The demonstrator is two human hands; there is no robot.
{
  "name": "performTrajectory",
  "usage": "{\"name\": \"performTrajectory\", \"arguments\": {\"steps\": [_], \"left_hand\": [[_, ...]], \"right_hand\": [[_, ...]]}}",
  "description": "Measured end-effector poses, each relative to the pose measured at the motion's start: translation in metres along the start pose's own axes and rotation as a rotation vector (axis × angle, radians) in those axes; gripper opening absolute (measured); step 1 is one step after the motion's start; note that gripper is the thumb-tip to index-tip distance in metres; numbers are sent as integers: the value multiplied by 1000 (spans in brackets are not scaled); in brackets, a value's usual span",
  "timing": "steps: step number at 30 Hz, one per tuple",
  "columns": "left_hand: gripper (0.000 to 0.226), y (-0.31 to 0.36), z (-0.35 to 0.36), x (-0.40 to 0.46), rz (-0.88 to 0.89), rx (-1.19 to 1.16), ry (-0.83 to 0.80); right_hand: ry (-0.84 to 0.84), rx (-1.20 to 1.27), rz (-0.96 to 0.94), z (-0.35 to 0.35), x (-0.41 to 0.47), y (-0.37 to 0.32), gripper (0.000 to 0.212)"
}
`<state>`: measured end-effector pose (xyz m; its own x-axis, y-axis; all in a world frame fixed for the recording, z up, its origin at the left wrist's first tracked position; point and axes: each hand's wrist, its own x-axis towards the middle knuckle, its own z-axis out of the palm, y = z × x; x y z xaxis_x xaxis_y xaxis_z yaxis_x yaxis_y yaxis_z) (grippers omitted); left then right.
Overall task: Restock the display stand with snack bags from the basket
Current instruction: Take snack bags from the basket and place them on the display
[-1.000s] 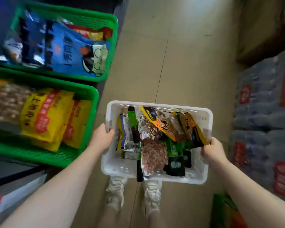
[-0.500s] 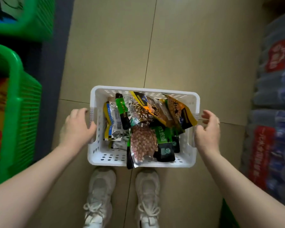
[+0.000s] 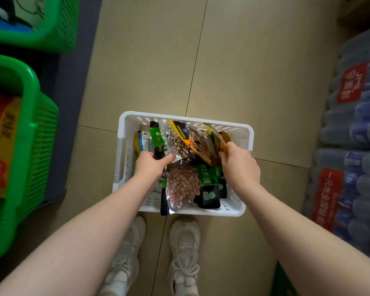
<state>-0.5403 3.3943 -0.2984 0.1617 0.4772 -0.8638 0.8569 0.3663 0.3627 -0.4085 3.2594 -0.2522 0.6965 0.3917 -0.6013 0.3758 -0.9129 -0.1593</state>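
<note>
Tiled floor [image 3: 244, 71]; hands among snack bags [image 3: 183, 184]

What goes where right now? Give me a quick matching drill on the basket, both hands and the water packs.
Things:
1. white basket
2. left hand
3. right hand
4. bottled water packs

Places:
A. stacked along the right edge
B. on the floor ahead of the shoes
C. on the yellow-orange bag
D. on the left-side bags

Pairs: 1-B, 2-D, 3-C, 4-A

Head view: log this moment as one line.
stage: picking | white basket: on floor | left hand: on silver bag | right hand: on orange bag | green bins: left
</note>
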Motion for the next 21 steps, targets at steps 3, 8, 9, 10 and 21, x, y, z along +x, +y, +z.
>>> {"name": "performTrajectory", "arguments": {"steps": [3,8,9,10,21], "left_hand": [[61,0,2,-3,66,8,35],[19,16,-15,-24,414,631,213],[15,16,-17,-30,468,768,243],[13,18,-20,-36,516,876,267],[44,77,-137,-197,1007,1305,318]], "right_hand": [[17,-124,-71,1,-6,-1,15],[22,-258,-164,-23,-17,-1,21],[18,-290,-193,-29,-19,-3,23],[13,-320,-217,-34,-20,-5,24],[196,-336,-427,-188,-121,-55,13]]}}
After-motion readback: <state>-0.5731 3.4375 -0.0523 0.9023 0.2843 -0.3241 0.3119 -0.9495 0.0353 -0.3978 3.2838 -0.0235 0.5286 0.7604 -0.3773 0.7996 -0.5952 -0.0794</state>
